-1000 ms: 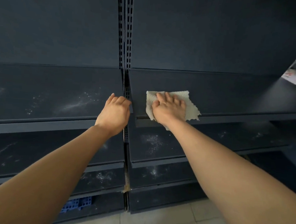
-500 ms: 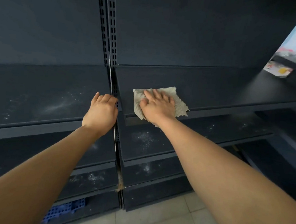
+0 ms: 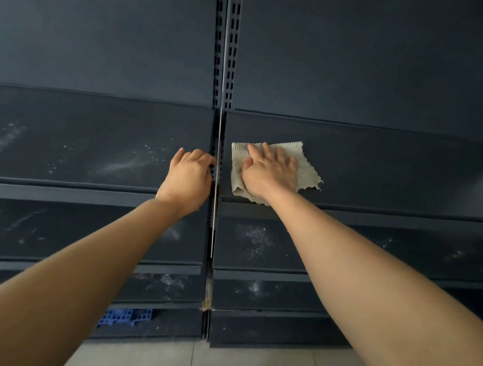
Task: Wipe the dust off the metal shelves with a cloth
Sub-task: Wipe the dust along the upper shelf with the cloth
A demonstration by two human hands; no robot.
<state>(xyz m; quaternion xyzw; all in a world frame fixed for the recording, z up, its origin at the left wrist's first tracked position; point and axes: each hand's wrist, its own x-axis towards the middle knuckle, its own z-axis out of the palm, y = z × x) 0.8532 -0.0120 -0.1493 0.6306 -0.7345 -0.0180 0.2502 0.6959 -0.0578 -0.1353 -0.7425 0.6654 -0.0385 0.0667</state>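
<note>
Metal shelves (image 3: 94,144), dark, dust-flecked: standing in two bays. Slotted upright (image 3: 233,39): dividing them. Cloth (image 3: 307,170), beige, ribbed: lying on the right bay's upper shelf, near the upright. Right hand (image 3: 269,173): pressing it flat-fingered. Left hand (image 3: 188,176): resting curled against the upright; grip unclear.

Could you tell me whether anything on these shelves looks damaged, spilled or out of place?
Yes. White dust streaks the left top shelf and the lower shelves. The central upright shows a brownish, rust-like patch low down. A blue crate sits tucked under the lowest left shelf.
</note>
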